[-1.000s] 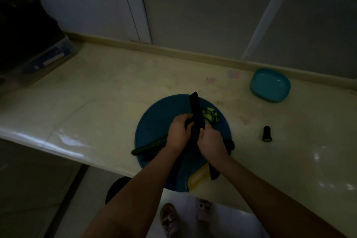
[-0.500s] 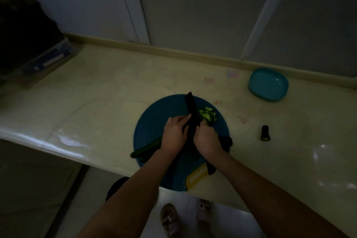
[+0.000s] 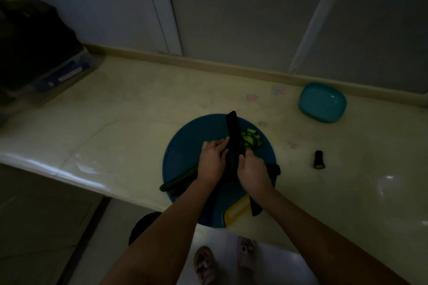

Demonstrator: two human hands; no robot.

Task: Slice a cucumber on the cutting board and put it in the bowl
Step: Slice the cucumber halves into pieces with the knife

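A round blue cutting board (image 3: 183, 157) with a yellow handle lies at the counter's front edge. My left hand (image 3: 212, 162) holds down a dark green cucumber (image 3: 178, 179), whose end sticks out toward the lower left. My right hand (image 3: 253, 171) grips a black knife (image 3: 234, 136); its blade stands across the cucumber right beside my left fingertips. Several pale slices (image 3: 251, 140) lie piled just right of the blade. The teal bowl (image 3: 322, 102) sits at the back right with nothing visible in it.
A cut cucumber end piece (image 3: 319, 159) lies on the counter right of the board. Two dark objects (image 3: 273, 169) (image 3: 256, 208) show by my right wrist. A dark bag and box (image 3: 46, 62) stand at the far left. The counter edge is close to me.
The blade rocked slightly left and came back over the cucumber. Both hands stayed in nearly the same spot on the board, and the slice pile looks the same.
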